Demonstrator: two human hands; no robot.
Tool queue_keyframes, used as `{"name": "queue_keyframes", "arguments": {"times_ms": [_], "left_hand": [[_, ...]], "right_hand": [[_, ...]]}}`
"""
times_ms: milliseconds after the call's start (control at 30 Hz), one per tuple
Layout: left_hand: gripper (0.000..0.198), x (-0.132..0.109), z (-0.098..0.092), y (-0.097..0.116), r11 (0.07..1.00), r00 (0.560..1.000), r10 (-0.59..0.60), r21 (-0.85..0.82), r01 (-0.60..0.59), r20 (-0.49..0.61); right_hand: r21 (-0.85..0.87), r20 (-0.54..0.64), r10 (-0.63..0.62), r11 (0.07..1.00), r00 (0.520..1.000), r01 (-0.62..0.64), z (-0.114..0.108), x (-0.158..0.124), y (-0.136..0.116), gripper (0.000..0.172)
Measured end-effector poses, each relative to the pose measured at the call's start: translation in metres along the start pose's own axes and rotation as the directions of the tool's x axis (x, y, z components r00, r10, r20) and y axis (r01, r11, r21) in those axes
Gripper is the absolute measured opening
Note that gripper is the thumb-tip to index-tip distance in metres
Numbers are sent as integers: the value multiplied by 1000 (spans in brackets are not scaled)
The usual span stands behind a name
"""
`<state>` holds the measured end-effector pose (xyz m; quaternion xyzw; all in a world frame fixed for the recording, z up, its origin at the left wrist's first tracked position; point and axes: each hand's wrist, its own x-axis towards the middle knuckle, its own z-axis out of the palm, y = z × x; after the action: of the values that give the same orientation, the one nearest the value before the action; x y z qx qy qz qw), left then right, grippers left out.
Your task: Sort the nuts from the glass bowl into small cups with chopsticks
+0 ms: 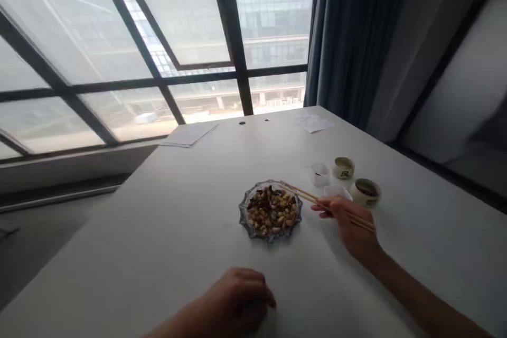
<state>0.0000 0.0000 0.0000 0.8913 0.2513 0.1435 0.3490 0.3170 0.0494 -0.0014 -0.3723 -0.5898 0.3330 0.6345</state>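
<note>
A pair of wooden chopsticks [304,194] is in my right hand [352,227], its fingers closed around them. Their tips point left, over the right rim of a scalloped glass bowl [270,239], with nothing visible between them. Mixed pale and dark pieces that look like nuts or beans [273,216] fill the bowl. Nearer to me, my left hand [241,296] rests on the table below the bowl, fingers loosely curled in and nothing seen in it. Just beyond my right hand stand two small white plastic containers, one farther back [319,174] and one closer [338,191], the closer one partly hidden.
Beside the containers are two ceramic cups, one with a dark character [344,168] and one with dark contents [365,193]. Papers [188,134] lie at the white table's [158,237] far left, with another sheet [315,122] at the back right. Windows and a dark curtain [348,42] stand behind.
</note>
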Motion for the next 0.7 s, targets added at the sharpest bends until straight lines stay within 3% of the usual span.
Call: {"name": "queue_keyframes", "arguments": {"times_ms": [233,533,700], "left_hand": [[23,3,-3,7,1000,1000,2,-5,-2,6],[27,6,-4,10,1000,1000,3,-17,-3,3],[28,4,-5,10,1000,1000,-2,-17,2,7]], "right_hand": [[-26,173,50,999,984,-47,17,0,0,26],[-50,224,77,996,972,-67,14,3,6,29],[-38,177,117,993,977,-112,17,0,7,30]]}}
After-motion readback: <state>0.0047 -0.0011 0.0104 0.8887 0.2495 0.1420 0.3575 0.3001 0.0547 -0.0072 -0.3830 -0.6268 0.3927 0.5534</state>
